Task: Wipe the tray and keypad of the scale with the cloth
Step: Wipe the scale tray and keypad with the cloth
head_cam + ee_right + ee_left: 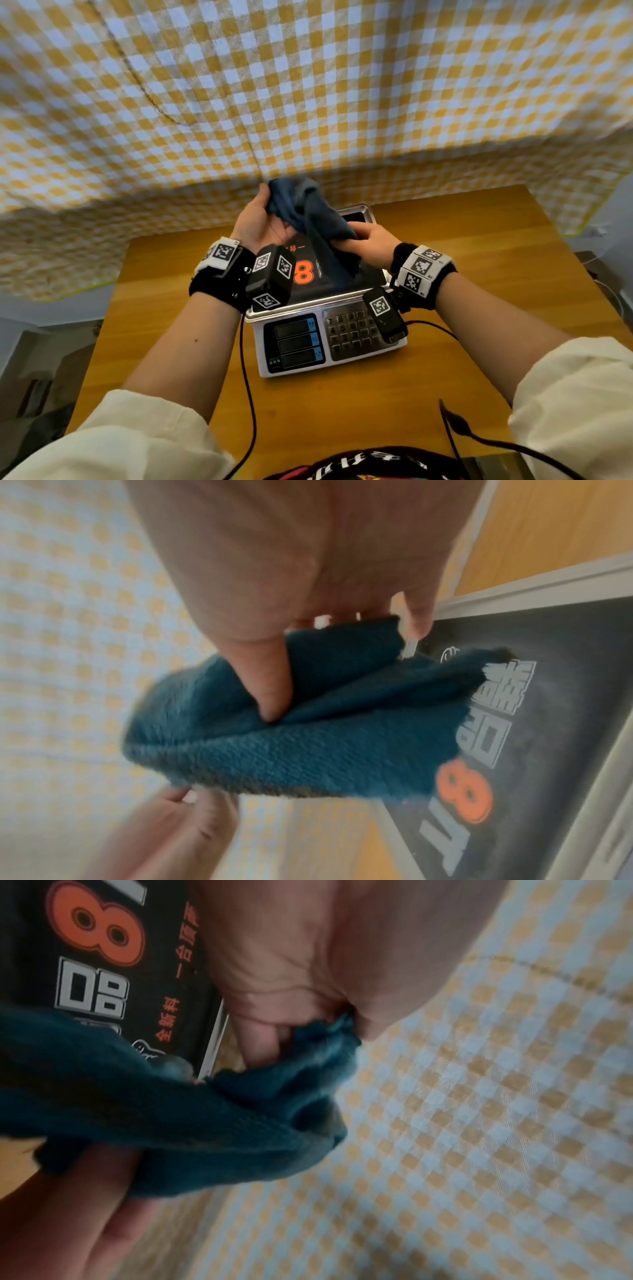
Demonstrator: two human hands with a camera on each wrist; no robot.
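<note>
From the head view, both hands are up over the scale (329, 301) with the blue cloth (308, 212) bunched between them; the left hand (263, 222) has a corner pinched near the top, the right hand (371, 240) has its fingers curled round the lower part, and a loose tail hangs down onto the tray (359, 210). My worry here: the cloth is all wadded up, so if it goes down like that it'll probably just skate over the tray in a lump and miss the corners; the dangling cable (248, 387) by the keypad (349, 334) could also snag a wrist and tug the scale along the bench (479, 308).

Left wrist view: the left hand (291, 961) really does have the cloth (205, 1123) nipped between thumb and fingers; only a small bit of edge though, so I'd guess it could slip out on a hard pull. The tray (215, 1042) rim shows just behind.

Right wrist view: the thumb of the right hand (291, 574) is pressed into the fold of the cloth (308, 737), solid hold; the fabric looks thick, fuzzy, teal-blue, towel-like, a bit blurry. The tray (514, 593) underneath has a dark printed sheet with a big orange 8 on it, so a dragging wipe might shift that sheet if it's loose; can't tell.
</note>
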